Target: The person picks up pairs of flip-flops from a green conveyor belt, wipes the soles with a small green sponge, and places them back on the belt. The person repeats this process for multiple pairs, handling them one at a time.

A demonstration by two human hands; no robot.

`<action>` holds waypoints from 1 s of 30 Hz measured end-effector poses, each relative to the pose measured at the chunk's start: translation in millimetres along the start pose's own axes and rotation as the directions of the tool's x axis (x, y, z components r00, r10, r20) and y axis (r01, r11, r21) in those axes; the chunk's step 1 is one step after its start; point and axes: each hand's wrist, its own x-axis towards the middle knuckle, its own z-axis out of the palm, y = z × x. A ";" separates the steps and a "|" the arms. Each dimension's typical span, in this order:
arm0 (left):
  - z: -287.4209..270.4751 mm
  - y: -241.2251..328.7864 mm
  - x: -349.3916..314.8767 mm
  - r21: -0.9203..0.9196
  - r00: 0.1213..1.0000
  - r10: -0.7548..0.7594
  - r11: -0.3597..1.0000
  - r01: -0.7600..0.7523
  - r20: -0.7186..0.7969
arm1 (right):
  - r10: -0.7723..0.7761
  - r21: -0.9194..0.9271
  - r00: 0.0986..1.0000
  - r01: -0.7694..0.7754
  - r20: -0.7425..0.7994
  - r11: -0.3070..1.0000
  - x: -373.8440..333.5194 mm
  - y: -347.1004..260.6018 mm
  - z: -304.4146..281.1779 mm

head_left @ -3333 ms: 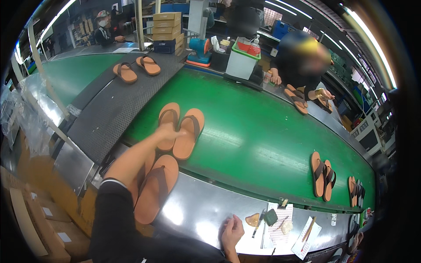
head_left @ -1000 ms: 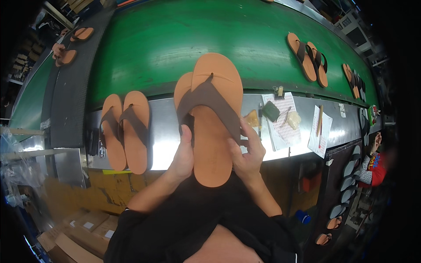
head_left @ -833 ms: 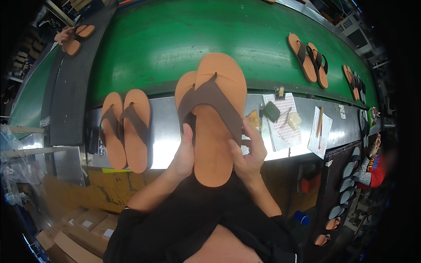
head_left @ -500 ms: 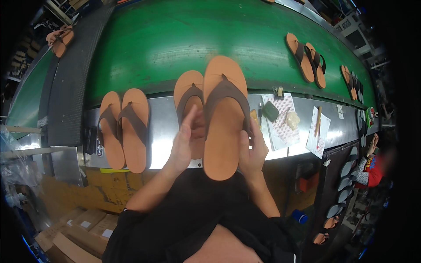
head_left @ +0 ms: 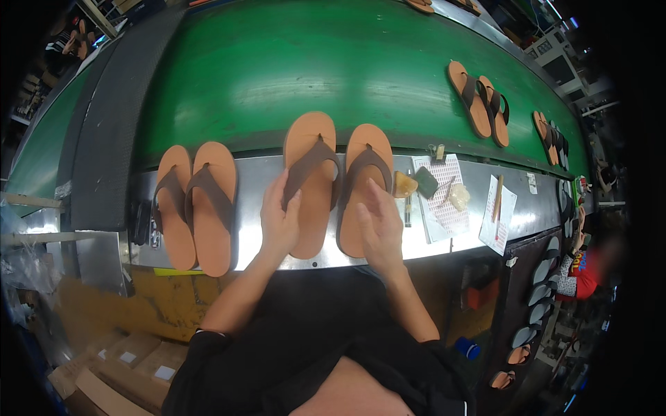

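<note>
Two brown-strapped flip-flops with tan footbeds lie side by side before me on the metal ledge, toes pointing away. My left hand (head_left: 279, 225) grips the outer edge of the left flip-flop (head_left: 310, 225), thumb over the top and fingers along its side. Over the outer side of the right flip-flop (head_left: 352, 225) is my right hand (head_left: 383, 229), open, with thumb and fingers apart. It covers part of that footbed and strap. A matching pair stands further left, made up of one flip-flop (head_left: 179, 232) and another (head_left: 214, 239).
Beyond the ledge (head_left: 250, 166) runs a green conveyor belt (head_left: 277, 69) carrying more flip-flops (head_left: 479, 104). To the right are a yellowish lump (head_left: 405, 185), a green block (head_left: 427, 182), printed sheets (head_left: 444, 215) and a pen (head_left: 408, 211). Cardboard boxes (head_left: 139, 353) are at lower left. Another person (head_left: 583, 270) works at far right.
The raised right flip-flop has come down onto the ledge, and my right hand has let go. The left one has shifted slightly right, with my left hand now at its edge.
</note>
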 end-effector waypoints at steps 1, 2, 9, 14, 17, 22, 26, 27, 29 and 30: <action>-1.3 10.0 -4.9 -0.028 1.000 0.017 0.999 -0.016 0.014 | 0.052 0.093 0.998 -0.055 0.031 0.994 1.9 -4.8 4.8; -2.2 20.8 -10.3 -0.093 0.999 0.034 0.995 -0.032 0.021 | 0.056 0.123 0.998 -0.057 0.017 0.991 3.3 -9.5 9.1; -16.4 69.0 -21.4 -0.224 0.982 0.166 0.964 -0.142 0.091 | 0.237 0.293 0.964 -0.263 0.120 0.919 -2.7 -32.1 -7.5; -10.3 76.8 -19.4 -0.477 0.984 0.132 0.877 -0.061 0.117 | 0.065 0.185 0.998 -0.061 -0.017 0.981 -3.2 -38.6 -14.4; -9.2 81.1 -22.1 -0.578 0.988 0.091 0.816 0.000 0.127 | 0.008 0.117 1.000 -0.004 -0.028 0.993 -3.0 -45.2 -18.1; -18.5 85.4 -20.4 -0.677 0.959 -0.001 0.708 0.201 0.283 | -0.032 0.029 0.999 0.033 -0.029 0.999 -1.1 -58.8 -15.1; -20.3 86.6 -20.8 -0.725 0.955 -0.025 0.645 0.242 0.297 | -0.021 0.095 0.999 0.024 -0.028 0.995 -0.1 -64.0 -13.8; -19.9 86.5 -21.0 -0.725 0.950 -0.021 0.642 0.251 0.310 | -0.019 0.110 0.999 0.022 -0.036 0.994 -0.4 -64.1 -14.0; -18.8 85.2 -21.9 -0.740 0.954 -0.026 0.625 0.248 0.298 | -0.029 0.101 1.000 0.029 -0.002 0.994 -1.9 -61.9 -15.3; -18.1 84.1 -22.2 -0.754 0.962 -0.035 0.613 0.236 0.272 | -0.033 0.096 0.999 0.032 0.012 0.995 -3.4 -59.8 -16.4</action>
